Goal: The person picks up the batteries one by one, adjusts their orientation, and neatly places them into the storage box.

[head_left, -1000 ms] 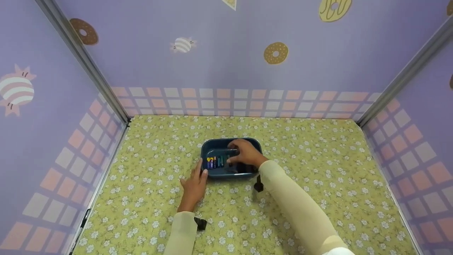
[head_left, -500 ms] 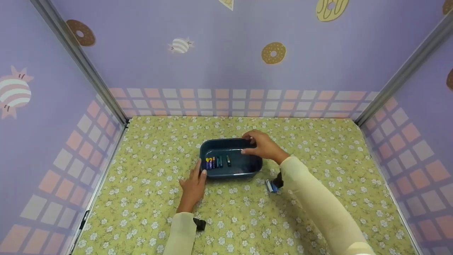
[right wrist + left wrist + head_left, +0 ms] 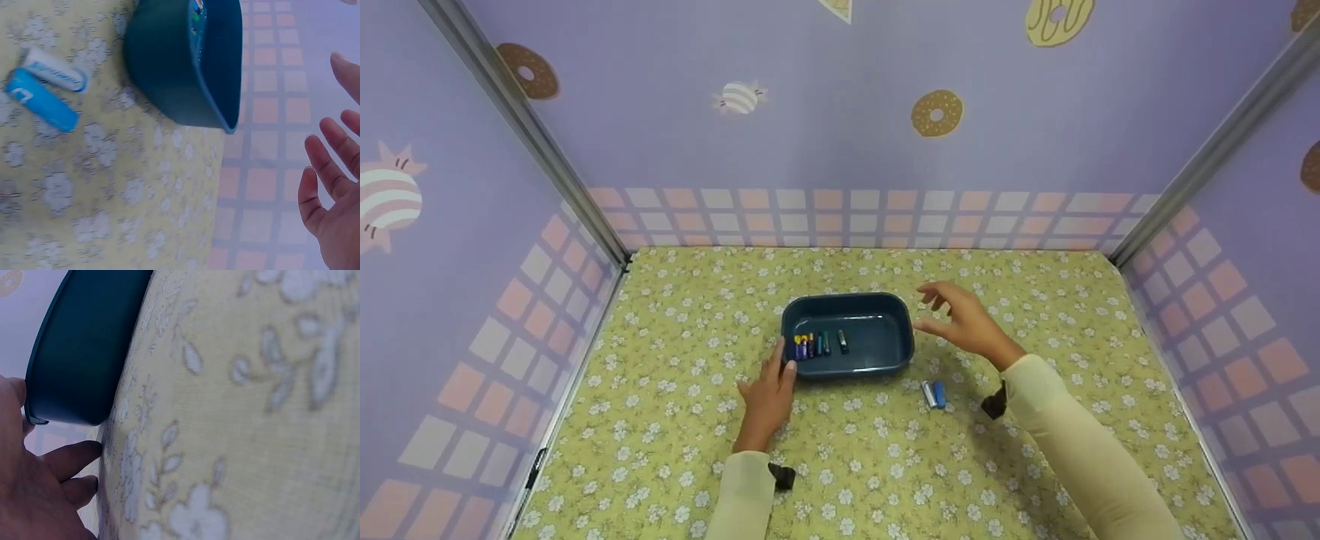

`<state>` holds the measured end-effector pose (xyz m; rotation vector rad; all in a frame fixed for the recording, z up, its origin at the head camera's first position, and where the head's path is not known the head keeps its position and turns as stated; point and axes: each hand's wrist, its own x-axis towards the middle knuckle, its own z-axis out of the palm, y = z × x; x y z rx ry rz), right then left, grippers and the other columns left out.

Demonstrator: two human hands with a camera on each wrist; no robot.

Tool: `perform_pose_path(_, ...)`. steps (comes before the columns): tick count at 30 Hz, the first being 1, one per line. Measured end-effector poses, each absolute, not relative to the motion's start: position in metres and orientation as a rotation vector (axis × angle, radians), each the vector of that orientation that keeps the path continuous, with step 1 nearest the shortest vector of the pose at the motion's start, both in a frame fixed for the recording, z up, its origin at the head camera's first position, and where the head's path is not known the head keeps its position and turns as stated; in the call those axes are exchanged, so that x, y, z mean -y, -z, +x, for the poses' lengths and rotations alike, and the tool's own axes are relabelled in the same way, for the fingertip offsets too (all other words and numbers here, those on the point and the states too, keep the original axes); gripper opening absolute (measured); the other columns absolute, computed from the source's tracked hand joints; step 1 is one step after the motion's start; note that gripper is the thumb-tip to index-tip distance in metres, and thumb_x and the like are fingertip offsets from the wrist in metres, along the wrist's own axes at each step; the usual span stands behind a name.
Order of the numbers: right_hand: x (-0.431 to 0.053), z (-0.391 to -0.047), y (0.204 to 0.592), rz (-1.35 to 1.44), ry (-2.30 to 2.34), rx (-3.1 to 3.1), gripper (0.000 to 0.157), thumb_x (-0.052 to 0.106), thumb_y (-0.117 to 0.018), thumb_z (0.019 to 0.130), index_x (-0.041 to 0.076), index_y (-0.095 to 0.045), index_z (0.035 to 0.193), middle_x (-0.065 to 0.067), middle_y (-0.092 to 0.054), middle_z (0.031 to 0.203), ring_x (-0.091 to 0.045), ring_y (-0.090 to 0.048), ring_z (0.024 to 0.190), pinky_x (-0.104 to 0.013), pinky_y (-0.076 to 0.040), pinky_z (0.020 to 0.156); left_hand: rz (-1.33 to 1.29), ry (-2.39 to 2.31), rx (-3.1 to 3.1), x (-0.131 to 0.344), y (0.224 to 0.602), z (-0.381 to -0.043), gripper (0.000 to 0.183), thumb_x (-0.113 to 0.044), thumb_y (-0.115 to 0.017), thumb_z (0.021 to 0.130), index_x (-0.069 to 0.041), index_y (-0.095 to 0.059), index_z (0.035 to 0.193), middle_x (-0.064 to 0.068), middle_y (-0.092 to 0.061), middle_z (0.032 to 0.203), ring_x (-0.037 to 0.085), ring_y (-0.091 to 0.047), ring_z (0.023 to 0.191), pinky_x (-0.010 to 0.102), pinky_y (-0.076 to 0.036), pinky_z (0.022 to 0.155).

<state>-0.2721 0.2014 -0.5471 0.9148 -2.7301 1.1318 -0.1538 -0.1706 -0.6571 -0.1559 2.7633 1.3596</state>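
Observation:
A dark teal plastic bin (image 3: 877,373) stands on the flowered cloth, with several small batteries (image 3: 811,346) lined up side by side at its left end. One green battery (image 3: 843,341) lies slightly apart from that row, farther right. My left hand (image 3: 767,401) touches the bin's front left corner with its fingers fairly straight. To the right of the bin, my right hand (image 3: 969,327) hovers, holding nothing, fingers spread and loosely bent. Two more batteries, a white one (image 3: 55,70) and a blue one (image 3: 42,100), lie together on the cloth off the bin's front right corner.
Yellow-green flowered cloth (image 3: 675,420) covers the surface around the bin. Purple walls (image 3: 840,150) with a pink and white checked band rise at the back and on both sides. A black strap piece (image 3: 782,476) sits at the left wrist.
My right hand has left the bin and moved right, now empty. The green battery and the white and blue batteries have come into sight. My left hand has stayed at the corner.

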Motion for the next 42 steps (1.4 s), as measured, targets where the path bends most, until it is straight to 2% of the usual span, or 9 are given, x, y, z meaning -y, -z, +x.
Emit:
perform_pose_path(3,-0.212,-0.264,0.556,0.867,-1.141,2.733,0.054,0.039,-0.079,0.091,0.024,-0.058,0.139,0.0,-0.064,0.116,-0.021,-0.061,0.101,-0.044,-0.05,0.079,-0.159,-1.364,-2.763,0.17,0.658,-0.154,0.066,-0.07,-0.025,0.104,-0.048,-0.004,0.162,0.005,-0.024,0.17,0.041,-0.024,0.155,0.072,0.022,0.115)
perform_pose_path(8,-0.228,-0.254,0.57,0.81,-1.176,2.763,0.057,0.04,-0.08,0.089,0.027,-0.058,0.14,0.001,-0.064,0.117,-0.031,-0.062,0.103,-0.043,-0.049,0.08,-0.15,-1.378,-2.762,0.17,0.658,-0.154,0.067,-0.068,-0.025,0.105,-0.045,-0.005,0.164,0.004,-0.022,0.171,0.04,-0.022,0.156,0.073,0.022,0.114)
perform_pose_path(11,-0.235,-0.249,0.579,0.793,-1.189,2.774,0.057,0.041,-0.081,0.088,0.026,-0.059,0.139,-0.002,-0.065,0.117,-0.034,-0.062,0.104,-0.047,-0.05,0.08,-0.147,-1.377,-2.761,0.17,0.658,-0.154,0.066,-0.068,-0.025,0.105,-0.045,-0.005,0.164,0.002,-0.022,0.171,0.038,-0.021,0.157,0.072,0.022,0.115)
perform_pose_path(17,-0.244,-0.239,0.595,0.758,-1.24,2.807,0.058,0.03,-0.085,0.086,0.025,-0.06,0.137,-0.011,-0.066,0.12,-0.037,-0.061,0.105,-0.058,-0.05,0.082,-0.136,-1.365,-2.767,0.171,0.658,-0.153,0.066,-0.068,-0.024,0.105,-0.046,-0.004,0.163,0.001,-0.024,0.17,0.036,-0.022,0.157,0.072,0.022,0.115)
perform_pose_path(23,-0.248,-0.23,0.611,0.759,-1.297,2.843,0.059,0.027,-0.087,0.084,0.024,-0.06,0.137,-0.017,-0.065,0.123,-0.041,-0.06,0.11,-0.061,-0.05,0.085,-0.151,-1.363,-2.758,0.171,0.657,-0.154,0.067,-0.07,-0.023,0.104,-0.047,-0.004,0.163,0.004,-0.023,0.17,0.039,-0.022,0.156,0.072,0.023,0.114)
perform_pose_path(31,-0.252,-0.221,0.631,0.813,-1.277,2.877,0.067,0.032,-0.088,0.083,0.007,-0.06,0.138,-0.012,-0.064,0.123,-0.037,-0.061,0.113,-0.059,-0.052,0.091,-0.148,-1.378,-2.759,0.171,0.658,-0.154,0.065,-0.069,-0.025,0.104,-0.049,-0.004,0.162,0.0,-0.022,0.171,0.036,-0.021,0.157,0.071,0.023,0.115)
perform_pose_path(42,-0.255,-0.21,0.65,0.799,-1.267,2.963,0.07,0.042,-0.087,0.08,0.013,-0.06,0.138,-0.006,-0.064,0.128,-0.027,-0.06,0.117,-0.054,-0.051,0.096,-0.11,-1.369,-2.78,0.172,0.656,-0.154,0.066,-0.066,-0.025,0.106,-0.042,-0.006,0.164,0.007,-0.024,0.17,0.041,-0.022,0.156,0.074,0.022,0.114)
